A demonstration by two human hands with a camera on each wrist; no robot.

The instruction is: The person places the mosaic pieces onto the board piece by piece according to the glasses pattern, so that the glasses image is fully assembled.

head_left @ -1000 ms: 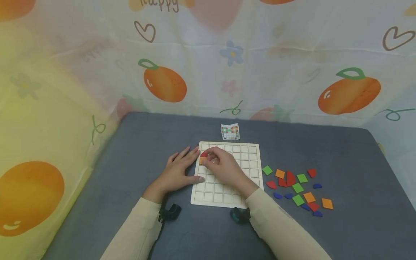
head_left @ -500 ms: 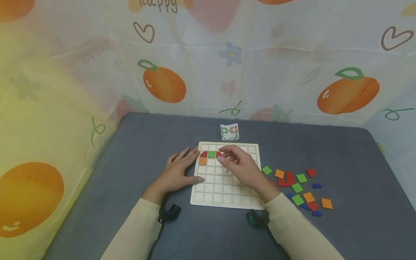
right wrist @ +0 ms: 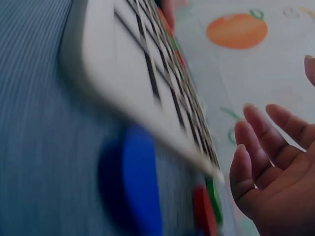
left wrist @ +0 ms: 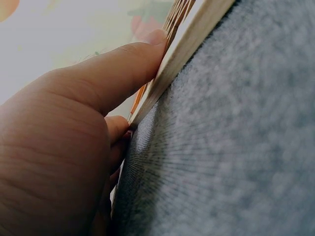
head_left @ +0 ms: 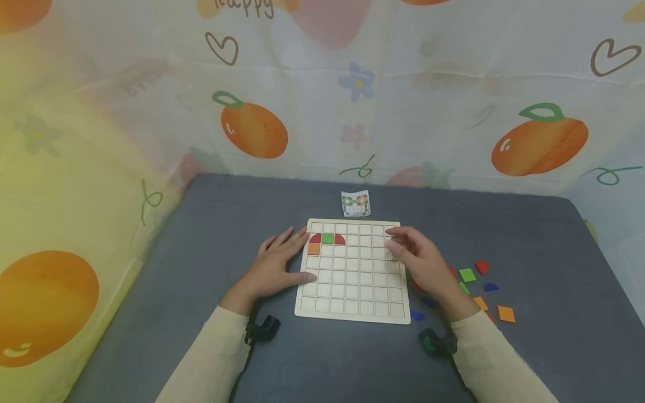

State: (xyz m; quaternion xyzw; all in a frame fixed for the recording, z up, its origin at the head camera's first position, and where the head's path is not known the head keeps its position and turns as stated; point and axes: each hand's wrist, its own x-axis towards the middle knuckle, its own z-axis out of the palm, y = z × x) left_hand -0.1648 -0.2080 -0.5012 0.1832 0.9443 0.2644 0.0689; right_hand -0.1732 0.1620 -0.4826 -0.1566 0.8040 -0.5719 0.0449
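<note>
Head: card (head_left: 355, 204) beyond the central board (head_left: 353, 294); right hand (head_left: 424, 262), loosely bent and empty by its right edge, partly hides loose tiles (head_left: 467, 275), having moved right, away from a red tile (head_left: 340, 239). Left hand (head_left: 278, 264), spread, touches the board's left side. Left wrist: thumb (left wrist: 120, 66) on the board. Right wrist: blue tile (right wrist: 141, 184) beside it.

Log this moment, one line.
left grip: touches board at left edge; right grip: over right edge, empty; on board: red pieces, green square, orange square
</note>
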